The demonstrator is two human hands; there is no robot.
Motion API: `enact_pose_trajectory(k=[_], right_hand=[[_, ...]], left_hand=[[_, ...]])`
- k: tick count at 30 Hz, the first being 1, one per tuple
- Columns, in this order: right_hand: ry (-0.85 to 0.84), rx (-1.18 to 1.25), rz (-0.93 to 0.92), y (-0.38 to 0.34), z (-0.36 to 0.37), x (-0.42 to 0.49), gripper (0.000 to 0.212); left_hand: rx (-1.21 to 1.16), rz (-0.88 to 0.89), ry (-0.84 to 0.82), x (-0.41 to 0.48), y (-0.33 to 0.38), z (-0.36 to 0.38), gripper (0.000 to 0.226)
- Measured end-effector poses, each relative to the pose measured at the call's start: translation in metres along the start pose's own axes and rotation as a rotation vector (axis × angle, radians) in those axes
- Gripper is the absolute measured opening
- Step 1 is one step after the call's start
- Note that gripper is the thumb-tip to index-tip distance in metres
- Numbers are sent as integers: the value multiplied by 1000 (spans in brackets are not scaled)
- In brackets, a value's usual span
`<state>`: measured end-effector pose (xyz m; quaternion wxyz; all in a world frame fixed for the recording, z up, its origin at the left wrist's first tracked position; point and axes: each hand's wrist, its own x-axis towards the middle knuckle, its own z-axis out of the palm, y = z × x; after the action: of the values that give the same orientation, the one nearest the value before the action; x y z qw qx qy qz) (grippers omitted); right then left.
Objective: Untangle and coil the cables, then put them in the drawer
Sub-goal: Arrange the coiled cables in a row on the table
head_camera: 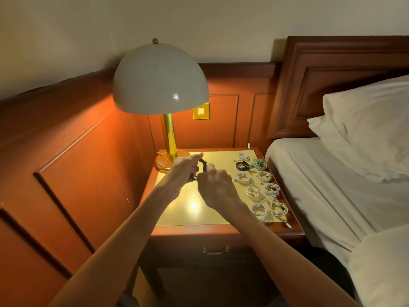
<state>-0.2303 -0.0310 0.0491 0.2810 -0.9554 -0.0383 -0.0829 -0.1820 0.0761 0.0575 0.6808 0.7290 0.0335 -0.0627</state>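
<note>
Both hands work a black cable (202, 163) above the left part of the nightstand top (190, 216). My left hand (184, 168) grips one side of its loop, index finger stretched out. My right hand (215, 186) pinches the other side, fingers curled. Several coiled white cables (259, 210) lie in two rows along the right side of the top. A coiled black cable (242, 166) and a coiled green cable (259, 164) lie further back. The drawer (215, 250) under the top is closed, its metal handle showing.
A domed lamp (160, 79) on a brass stem stands at the back left of the nightstand. Wood wall panelling runs along the left. A bed (327, 196) with white sheets and pillows sits close on the right. A cable plug hangs over the front right edge.
</note>
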Motion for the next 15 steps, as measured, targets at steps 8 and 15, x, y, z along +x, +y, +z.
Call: enact_pose_trajectory(k=[8,15], right_hand=[[-32,457,48,-5,11,-10,41],[-9,648,177,-4,19,-19,40]], left_hand=[[204,59,85,17,-4,-5,21],[269,121,139,25,-12,5,34]])
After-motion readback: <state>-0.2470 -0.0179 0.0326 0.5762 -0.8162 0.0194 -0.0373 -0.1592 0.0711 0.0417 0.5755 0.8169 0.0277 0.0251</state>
